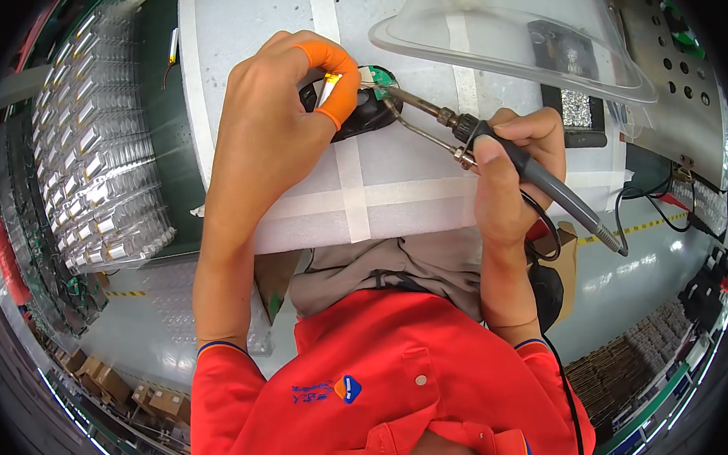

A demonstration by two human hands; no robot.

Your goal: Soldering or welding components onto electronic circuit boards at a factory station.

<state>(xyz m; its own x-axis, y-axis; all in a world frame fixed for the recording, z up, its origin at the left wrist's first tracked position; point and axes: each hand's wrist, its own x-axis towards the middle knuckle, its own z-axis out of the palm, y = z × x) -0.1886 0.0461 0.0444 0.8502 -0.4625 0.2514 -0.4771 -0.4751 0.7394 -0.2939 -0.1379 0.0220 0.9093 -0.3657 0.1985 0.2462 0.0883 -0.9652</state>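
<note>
My left hand (pixel 270 116), with orange finger cots on thumb and forefinger, pinches a small silver battery pouch (pixel 328 89) with a yellow end. It is held over a black plastic housing (pixel 366 117) on the mat. At the housing's right end sits a green circuit board (pixel 382 78). In my right hand (pixel 502 173) is a soldering iron (pixel 535 169) with a thin metal tube alongside its shaft. Its tip reaches the board from the right; whether it touches cannot be made out. My left fingers hide part of the housing and any leads there.
A white foam mat (pixel 414 162) with tape strips covers the bench. Stacked clear trays of batteries (pixel 97 152) stand left, near a loose battery (pixel 173 47). A clear plastic hood (pixel 504 60) overhangs at right, beside a holder with metal wool (pixel 576 108) and a perforated metal panel (pixel 680 83).
</note>
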